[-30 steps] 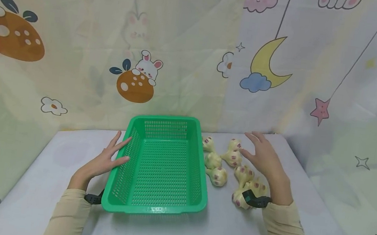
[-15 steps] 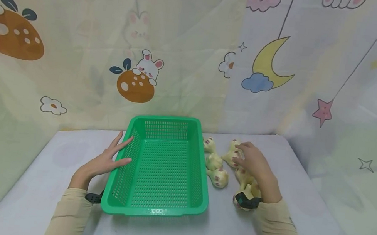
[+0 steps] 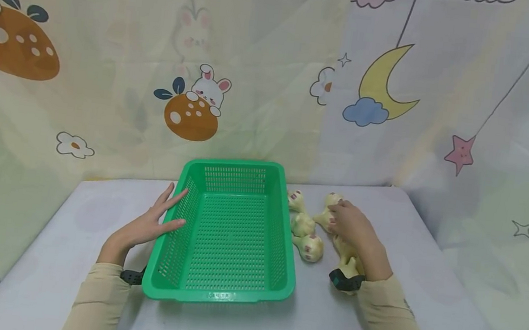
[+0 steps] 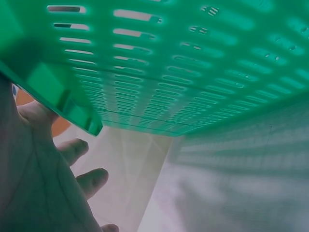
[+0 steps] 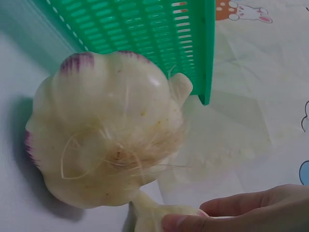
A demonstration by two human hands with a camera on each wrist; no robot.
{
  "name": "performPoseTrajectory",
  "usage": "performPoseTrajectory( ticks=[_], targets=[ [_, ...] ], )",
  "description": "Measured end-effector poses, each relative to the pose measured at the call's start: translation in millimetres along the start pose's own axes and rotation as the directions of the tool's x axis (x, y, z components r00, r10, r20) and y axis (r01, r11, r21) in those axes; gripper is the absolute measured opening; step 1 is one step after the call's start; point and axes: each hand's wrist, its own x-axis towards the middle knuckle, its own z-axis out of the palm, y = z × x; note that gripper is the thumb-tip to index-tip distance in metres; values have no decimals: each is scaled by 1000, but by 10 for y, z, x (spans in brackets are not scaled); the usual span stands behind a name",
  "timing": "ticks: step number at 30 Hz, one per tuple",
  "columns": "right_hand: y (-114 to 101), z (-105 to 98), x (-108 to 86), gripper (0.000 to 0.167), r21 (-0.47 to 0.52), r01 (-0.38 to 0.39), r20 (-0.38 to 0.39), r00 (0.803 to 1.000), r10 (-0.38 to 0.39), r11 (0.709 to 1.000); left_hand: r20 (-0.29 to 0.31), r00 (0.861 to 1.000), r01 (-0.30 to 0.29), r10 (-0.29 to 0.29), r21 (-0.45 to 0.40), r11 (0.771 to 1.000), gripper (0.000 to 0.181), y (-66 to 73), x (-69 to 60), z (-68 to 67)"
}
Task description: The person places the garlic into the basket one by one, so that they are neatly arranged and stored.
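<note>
A green slotted plastic basket (image 3: 217,297) stands on the table before me. My left hand (image 3: 144,225) rests on its left rim with fingers spread and straight; in the left wrist view the fingers (image 4: 94,181) reach past the basket's side. To the right of the basket, my right hand (image 3: 358,233) pinches a pale garlic bulb (image 3: 323,219), partly hidden by the fingers. In the right wrist view the thumb lies against that bulb, behind a larger-looking garlic bulb (image 5: 106,135) close to the camera.
Several other garlic bulbs (image 3: 303,225) lie along the basket's right side. More bulbs (image 3: 351,265) lie under my right wrist, partly covered by it. The white table (image 3: 91,221) ends at a printed cloth backdrop (image 3: 266,67).
My right hand has come down and left onto the garlic bulb, and its fingers have closed around it. The left hand stays on the basket rim. The head view has tilted slightly.
</note>
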Motion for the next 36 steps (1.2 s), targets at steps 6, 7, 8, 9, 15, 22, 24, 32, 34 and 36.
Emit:
performPoseTrajectory(
  ticks=[6,7,8,9,15,22,24,32,34,36],
  targets=[
    [-23,29,-2,49,24,-27,-3,1000,27,999,10,1000,-3,3,-41,999,75,-1,0,2],
    [-26,28,0,49,22,-22,-11,1000,22,1000,8,1000,-4,4,-43,999,74,-3,1,1],
    [-30,27,2,48,17,-16,-19,1000,16,1000,7,1000,-6,6,-43,999,75,-5,1,-1],
    [-35,24,5,48,14,-9,-28,1000,10,1000,6,1000,-7,8,-44,999,75,-6,1,-2],
    [-57,52,15,50,25,-15,-53,998,17,1000,-2,1000,-12,12,-50,999,75,-2,-8,-1],
    [-69,74,-3,50,35,-37,-71,997,39,999,-4,1000,-8,8,-58,998,74,7,-16,15],
    [-61,66,-7,50,30,-35,-79,996,37,999,-6,1000,-7,6,-58,998,74,10,-13,18],
    [-57,15,-33,50,36,-29,-96,995,32,999,-13,1000,2,-2,-50,999,73,9,-15,19],
    [-56,11,-38,50,41,-28,-106,994,32,999,-14,1000,5,-6,-48,999,73,6,-14,19],
    [-53,10,-41,50,53,-29,-115,993,35,998,-16,1000,6,-7,-46,999,73,5,-13,17]
  ],
)
